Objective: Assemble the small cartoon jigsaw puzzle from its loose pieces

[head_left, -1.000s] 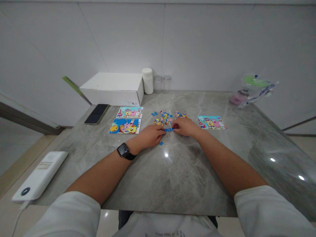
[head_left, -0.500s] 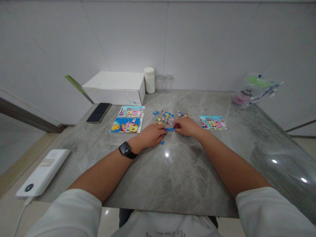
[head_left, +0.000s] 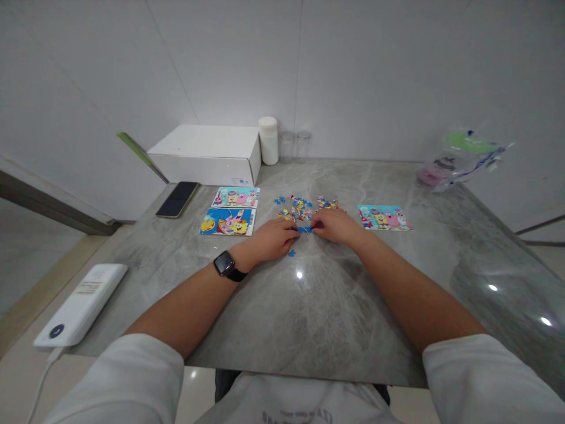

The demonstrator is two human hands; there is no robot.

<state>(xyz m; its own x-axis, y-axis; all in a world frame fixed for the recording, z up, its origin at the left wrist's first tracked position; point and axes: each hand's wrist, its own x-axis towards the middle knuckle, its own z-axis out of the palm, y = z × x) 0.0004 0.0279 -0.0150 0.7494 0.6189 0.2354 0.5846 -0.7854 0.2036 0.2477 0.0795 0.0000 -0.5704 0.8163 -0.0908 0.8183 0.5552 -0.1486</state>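
Note:
My left hand (head_left: 269,238), with a black watch on its wrist, and my right hand (head_left: 335,225) meet at the middle of the grey marble table (head_left: 309,306). Both pinch small blue puzzle pieces (head_left: 303,229) held between their fingertips. Behind them lies a scatter of loose coloured puzzle pieces (head_left: 302,206). One blue piece (head_left: 291,253) lies alone just below my left hand.
Two cartoon picture cards (head_left: 229,213) lie to the left and another card (head_left: 383,217) to the right. A black phone (head_left: 176,199), a white box (head_left: 207,154), a white jar (head_left: 268,140) and two glass jars stand at the back. A white power bank (head_left: 82,303) sits at the left edge, a plastic bag (head_left: 459,156) at back right.
My hands stay together on the blue pieces with hardly any movement. The view has shifted slightly as my head moved.

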